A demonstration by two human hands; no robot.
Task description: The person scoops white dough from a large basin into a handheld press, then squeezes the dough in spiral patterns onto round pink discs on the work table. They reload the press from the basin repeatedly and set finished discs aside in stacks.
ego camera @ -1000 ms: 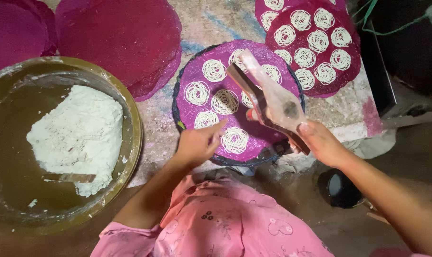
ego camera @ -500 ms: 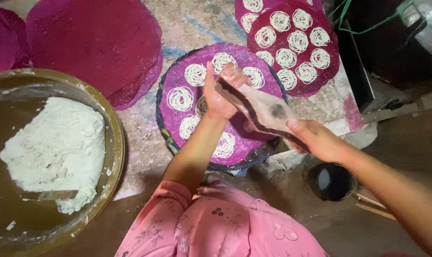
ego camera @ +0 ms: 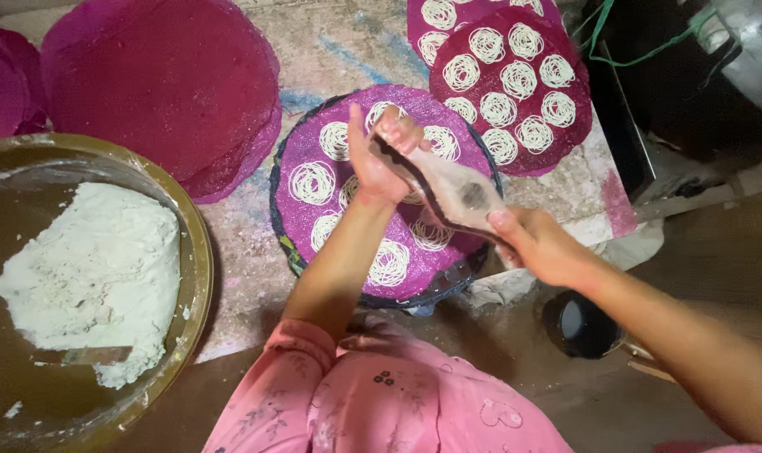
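A round purple mat (ego camera: 314, 143) lies in front of me and carries several white noodle coils (ego camera: 312, 182). Over its middle I hold a long wooden noodle press (ego camera: 448, 189), smeared with dough. My left hand (ego camera: 377, 159) grips the far end of the press, fingers wrapped over it. At the near end my right hand (ego camera: 540, 247) clasps the handle. The press slants from upper left to lower right above the coils and hides a few of them.
A big brass bowl (ego camera: 198, 277) with a lump of white dough (ego camera: 87, 277) and a scraper sits at my left. Empty magenta mats (ego camera: 163, 84) lie behind it. More mats with coils (ego camera: 515, 84) are at the back right. A small dark cup (ego camera: 578, 323) stands by my right forearm.
My left hand rose from the near edge of the purple mat to the press and closed on its far end. The press now sits higher over the mat's middle.
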